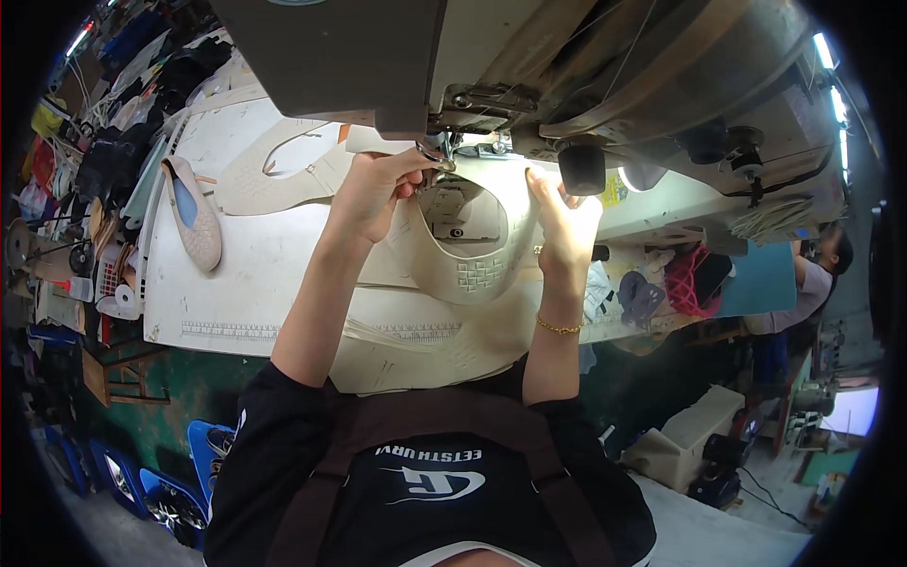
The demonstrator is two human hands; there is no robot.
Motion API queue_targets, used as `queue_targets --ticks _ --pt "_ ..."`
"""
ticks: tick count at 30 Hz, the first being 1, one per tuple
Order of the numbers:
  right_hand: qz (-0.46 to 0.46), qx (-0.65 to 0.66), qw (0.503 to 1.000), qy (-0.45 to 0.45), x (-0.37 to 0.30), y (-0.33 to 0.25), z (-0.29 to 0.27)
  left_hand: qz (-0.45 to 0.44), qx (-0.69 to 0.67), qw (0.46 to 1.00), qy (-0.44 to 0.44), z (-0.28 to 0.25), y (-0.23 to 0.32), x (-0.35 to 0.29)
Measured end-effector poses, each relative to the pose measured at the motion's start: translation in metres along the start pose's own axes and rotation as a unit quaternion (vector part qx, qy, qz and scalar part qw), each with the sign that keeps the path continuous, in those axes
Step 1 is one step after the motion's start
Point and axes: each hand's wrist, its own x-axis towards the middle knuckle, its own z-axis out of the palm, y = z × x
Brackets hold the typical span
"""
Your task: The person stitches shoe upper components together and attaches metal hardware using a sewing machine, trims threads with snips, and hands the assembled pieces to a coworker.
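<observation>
A cream shoe upper (482, 279) with a woven pattern at its toe lies curved under the needle area of a sewing machine (331, 61). Through its round opening the metal plate of the machine shows. My left hand (373, 194) pinches the upper's left edge, close beside the presser foot (449, 149); the fingertips are partly hidden there. On the other side, my right hand (567, 222) grips the upper's right edge between thumb and fingers, under bright lamp light. A gold bracelet circles the right wrist.
Flat cream uppers (269, 184) and a finished woven flat shoe (194, 217) lie left on the white table (255, 288). More cream pieces (406, 364) rest at its front edge. Piled materials stand far left. Right are pink straps (694, 282), a cardboard box (685, 439) and another person (803, 293).
</observation>
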Motion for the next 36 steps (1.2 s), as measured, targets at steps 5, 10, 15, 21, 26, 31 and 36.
queue_targets --ticks 5,10,15,21,26,31,36 --pt "-0.003 -0.013 1.0 0.008 -0.003 0.001 -0.001 0.224 0.103 0.95 0.192 -0.008 -0.005 0.008" --pt "-0.058 -0.054 0.997 0.003 -0.007 0.008 -0.004 0.294 0.509 0.806 0.065 -0.021 0.039 0.051" --pt "-0.404 -0.324 0.848 0.117 0.016 0.018 0.005 0.285 0.547 0.781 0.098 -0.025 0.046 0.125" --pt "-0.112 -0.209 0.971 -0.03 0.018 -0.005 0.003 0.263 0.41 0.873 0.018 -0.029 0.04 0.111" --pt "-0.022 -0.174 0.984 0.005 0.016 0.013 0.009 0.091 0.252 0.948 -0.171 -0.032 0.046 0.045" --pt "-0.113 -0.123 0.985 -0.049 0.006 0.014 -0.001 -0.012 0.299 0.95 -0.086 -0.007 0.04 0.007" --pt "-0.291 -0.312 0.891 0.155 -0.025 -0.015 -0.034 0.04 0.191 0.977 -0.09 -0.01 0.028 0.0"
